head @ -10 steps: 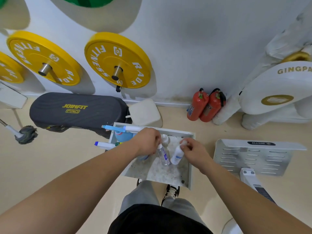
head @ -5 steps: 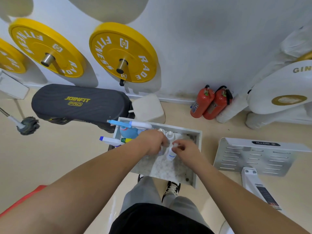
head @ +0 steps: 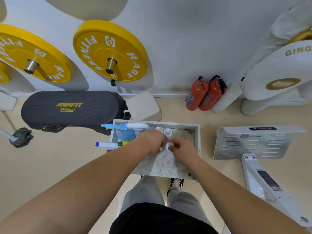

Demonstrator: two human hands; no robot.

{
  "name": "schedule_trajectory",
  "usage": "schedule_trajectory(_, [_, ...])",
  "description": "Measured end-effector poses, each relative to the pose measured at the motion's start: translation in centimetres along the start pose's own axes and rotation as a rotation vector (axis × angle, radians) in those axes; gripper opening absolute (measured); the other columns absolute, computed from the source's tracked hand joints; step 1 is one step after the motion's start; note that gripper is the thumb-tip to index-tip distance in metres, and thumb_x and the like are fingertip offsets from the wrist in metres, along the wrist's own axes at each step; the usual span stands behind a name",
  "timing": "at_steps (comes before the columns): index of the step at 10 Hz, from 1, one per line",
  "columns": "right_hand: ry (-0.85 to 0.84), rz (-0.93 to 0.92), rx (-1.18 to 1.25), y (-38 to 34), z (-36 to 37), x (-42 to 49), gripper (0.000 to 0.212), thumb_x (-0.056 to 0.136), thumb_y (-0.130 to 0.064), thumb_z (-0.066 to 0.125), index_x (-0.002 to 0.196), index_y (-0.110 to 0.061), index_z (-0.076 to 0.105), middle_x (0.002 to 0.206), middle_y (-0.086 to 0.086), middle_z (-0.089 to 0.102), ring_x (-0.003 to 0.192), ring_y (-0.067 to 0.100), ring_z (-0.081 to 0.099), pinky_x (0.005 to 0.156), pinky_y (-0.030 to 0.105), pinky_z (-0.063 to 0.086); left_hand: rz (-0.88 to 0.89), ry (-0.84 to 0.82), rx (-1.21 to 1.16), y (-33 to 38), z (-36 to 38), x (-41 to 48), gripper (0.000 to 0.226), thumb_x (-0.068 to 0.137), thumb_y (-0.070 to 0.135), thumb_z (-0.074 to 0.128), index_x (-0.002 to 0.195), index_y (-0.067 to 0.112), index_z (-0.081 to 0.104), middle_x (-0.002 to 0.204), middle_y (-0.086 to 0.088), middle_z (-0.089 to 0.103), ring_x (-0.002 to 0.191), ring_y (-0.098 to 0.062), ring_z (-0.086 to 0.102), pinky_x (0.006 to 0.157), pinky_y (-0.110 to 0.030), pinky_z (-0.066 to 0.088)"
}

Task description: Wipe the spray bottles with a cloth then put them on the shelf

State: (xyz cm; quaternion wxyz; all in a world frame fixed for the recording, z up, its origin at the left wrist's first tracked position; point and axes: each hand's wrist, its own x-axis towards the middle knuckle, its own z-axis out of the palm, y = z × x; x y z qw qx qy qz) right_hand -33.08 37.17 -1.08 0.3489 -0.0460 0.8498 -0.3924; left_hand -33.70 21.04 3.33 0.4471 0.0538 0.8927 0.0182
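A white shelf tray (head: 197, 141) with a speckled floor stands in front of me. My left hand (head: 151, 141) is curled around a small clear spray bottle, which is mostly hidden under the fingers. Touching it on the right, my right hand (head: 183, 148) pinches the white cap of another small spray bottle (head: 168, 146) standing upright in the tray. Two more small bottles (head: 167, 132) stand at the tray's back wall. A large blue trigger bottle (head: 125, 133) and a white one with a blue nozzle (head: 106, 144) fill the tray's left side. No cloth is in view.
A grey padded bench (head: 72, 108) lies left of the tray, with yellow weight plates (head: 109, 51) on the wall above. Two red fire extinguishers (head: 205, 95) stand by the wall. A white perforated metal stand (head: 251, 144) sits to the right. My shoe (head: 175, 183) is under the tray's front edge.
Both hands moved toward the back of the tray and closer together, bringing the two small bottles from tilted to upright near the others.
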Motion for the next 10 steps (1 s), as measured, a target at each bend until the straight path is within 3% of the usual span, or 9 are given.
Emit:
schedule_trajectory(1, [0.006,0.015,0.009,0.2,0.5,0.0,0.026,0.1,-0.013,0.059,0.118,-0.025,0.075,0.103,0.002,0.071,0.089,0.02,0.065,0.067,0.026,0.046,-0.007,-0.012,0.013,-0.1,0.0,0.4,0.027,0.104,0.036,0.06,0.127,0.027,0.071,0.125,-0.002,0.069,0.117,-0.03,0.064,0.101,-0.047,0.054])
schedule_trajectory(2, [0.007,0.04,0.003,0.2,1.2,-0.1,0.031,0.099,-0.014,0.057,0.115,-0.035,0.074,0.09,-0.007,0.067,0.079,0.013,0.061,0.06,0.02,0.041,0.019,-0.036,0.014,-0.5,0.2,0.6,0.026,0.102,0.024,0.062,0.126,0.025,0.072,0.124,0.0,0.067,0.117,-0.027,0.064,0.102,-0.046,0.055])
schedule_trajectory(3, [0.004,0.068,0.019,0.0,1.5,-0.6,0.034,0.099,-0.015,0.057,0.116,-0.04,0.074,0.096,-0.01,0.068,0.089,0.011,0.062,0.067,0.017,0.042,0.045,0.015,0.045,-0.9,0.9,0.6,0.022,0.101,0.025,0.061,0.12,0.026,0.073,0.121,0.0,0.067,0.114,-0.024,0.063,0.096,-0.042,0.055])
schedule_trajectory(5, [0.017,0.064,0.003,-0.1,2.0,-1.2,0.036,0.099,-0.012,0.056,0.114,-0.038,0.076,0.103,-0.002,0.074,0.097,0.017,0.066,0.072,0.02,0.046,0.106,0.045,0.096,-0.8,0.7,0.0,0.029,0.103,0.019,0.058,0.127,0.028,0.072,0.124,-0.003,0.067,0.11,-0.027,0.067,0.08,-0.037,0.055])
schedule_trajectory(6, [0.029,0.063,0.019,0.0,2.3,-1.6,0.038,0.1,-0.01,0.056,0.123,-0.035,0.074,0.108,-0.002,0.074,0.101,0.017,0.065,0.08,0.025,0.047,0.122,0.036,0.182,-0.8,0.6,0.0,0.035,0.104,0.017,0.057,0.133,0.031,0.068,0.127,-0.002,0.067,0.112,-0.026,0.067,0.083,-0.039,0.057])
schedule_trajectory(8, [0.075,0.082,0.079,0.4,3.1,-1.5,0.039,0.098,-0.017,0.056,0.13,-0.035,0.069,0.099,-0.007,0.069,0.094,0.016,0.065,0.067,0.023,0.045,0.093,-0.02,0.259,-0.2,0.3,0.1,0.037,0.105,0.02,0.055,0.14,0.029,0.061,0.137,-0.001,0.061,0.121,-0.028,0.062,0.078,-0.038,0.044])
schedule_trajectory(9, [0.081,0.09,0.072,0.3,3.2,-2.0,0.038,0.098,-0.015,0.057,0.132,-0.03,0.067,0.107,-0.004,0.069,0.106,0.018,0.065,0.081,0.028,0.047,0.124,0.038,0.271,-0.4,0.5,-0.2,0.033,0.106,0.024,0.054,0.137,0.031,0.063,0.133,-0.003,0.062,0.119,-0.027,0.062,0.075,-0.039,0.045])
schedule_trajectory(10, [0.12,0.127,0.052,0.3,3.2,-2.1,0.043,0.099,-0.016,0.058,0.141,-0.024,0.061,0.129,0.003,0.068,0.119,0.022,0.063,0.087,0.026,0.045,0.128,0.112,0.231,-0.7,0.8,-0.5,0.027,0.104,0.028,0.057,0.129,0.03,0.066,0.129,-0.003,0.063,0.117,-0.027,0.063,0.079,-0.04,0.051])
